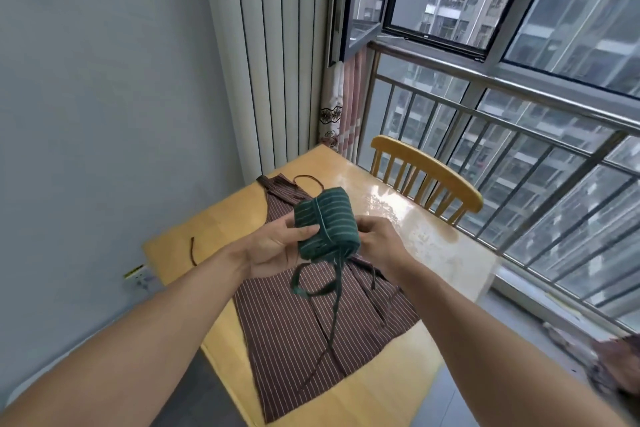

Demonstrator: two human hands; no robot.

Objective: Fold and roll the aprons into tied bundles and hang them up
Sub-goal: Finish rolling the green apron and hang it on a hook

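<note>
Holding the green bundle [325, 229] at frame centre, left hand [277, 246] and right hand [375, 241] grip opposite sides. Its long axis runs between them; ties [313, 288] hang below.

Single head-mounted wide-angle view. It faces forward and down, close over the hands [325, 243] and worktop [398, 204].

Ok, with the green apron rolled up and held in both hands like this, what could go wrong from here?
1. The green bundle has a strap round its middle, but the loose straps hang free; if no knot is tied, the roll could spring open.
2. Those straps dangle onto the brown apron on the table and might drag or tangle with it.
3. The left hand and right hand hold it in mid-air; a slip drops it.
</note>
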